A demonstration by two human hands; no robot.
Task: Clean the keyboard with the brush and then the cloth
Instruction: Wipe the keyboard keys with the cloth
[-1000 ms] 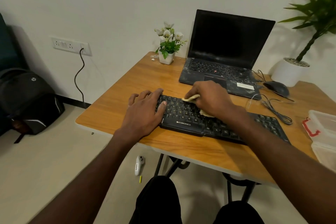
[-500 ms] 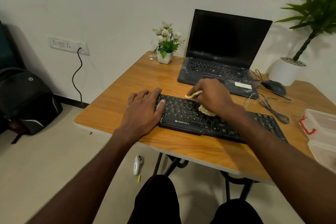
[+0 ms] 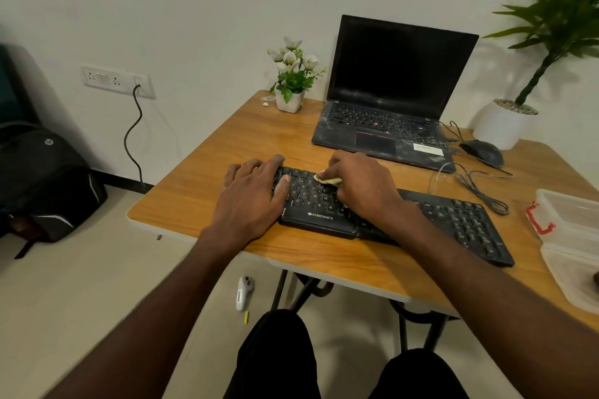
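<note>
On a wooden table (image 3: 227,139) against a white wall lies the black keyboard (image 3: 453,217), near a dusty laptop (image 3: 389,107). The left hand (image 3: 249,201) presses its left end with fingers spread, while the right hand (image 3: 363,185) pinches a yellowish cloth (image 3: 327,179) against the upper-left keys — apparently the cloth stage (no brush in view), with the right half likely still to wipe.

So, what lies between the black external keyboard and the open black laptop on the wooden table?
In the head view, only bare wood of the table shows between the black external keyboard and the open black laptop; the right hand covers part of that strip.
</note>
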